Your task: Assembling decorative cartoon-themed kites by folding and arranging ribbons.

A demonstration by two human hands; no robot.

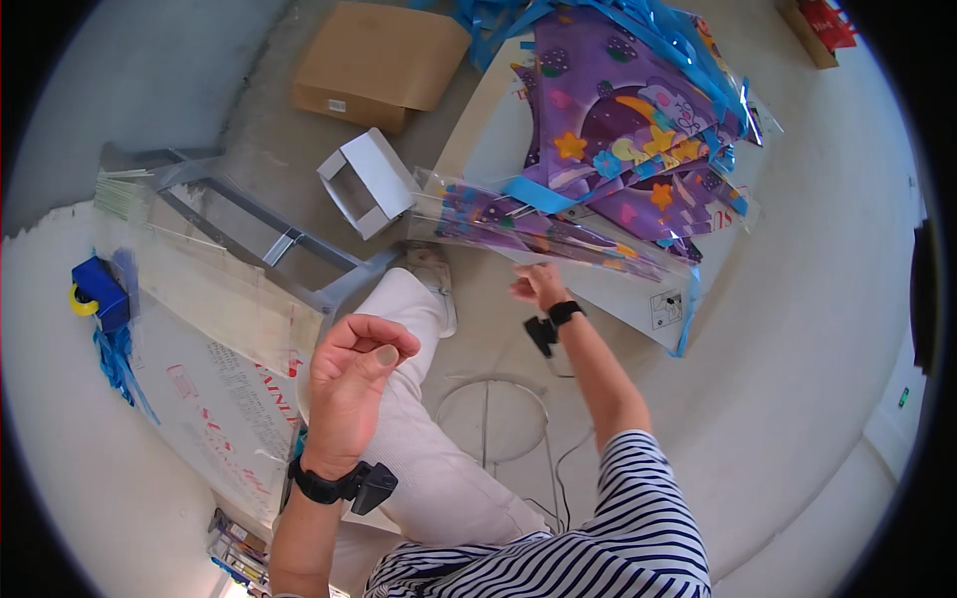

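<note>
Left hand [344, 399] and right hand [540, 287] are apart, the left nearer the body, above the trousers [454, 473]. Its fingers curl over toward the thumb; whether anything thin is pinched there, I cannot tell. The right is bent, its fingers gathered, just beside the lower edge of a clear sleeve [558, 239]; whether it touches or grips anything, I cannot tell.

The sleeve, with purple prints inside, lies across the near side of a white board [623, 294]. Behind it on the board is a loose pile of purple flags [588, 110], with blue ribbon [538, 194] along their edges and in a tangle at the far end.

Left of the board stand an open white box [391, 181] and, behind it, a brown carton [384, 55]. Farther left, clear sheets [219, 289] lie on a second board [214, 409] with red lettering, near a blue dispenser [104, 289].
</note>
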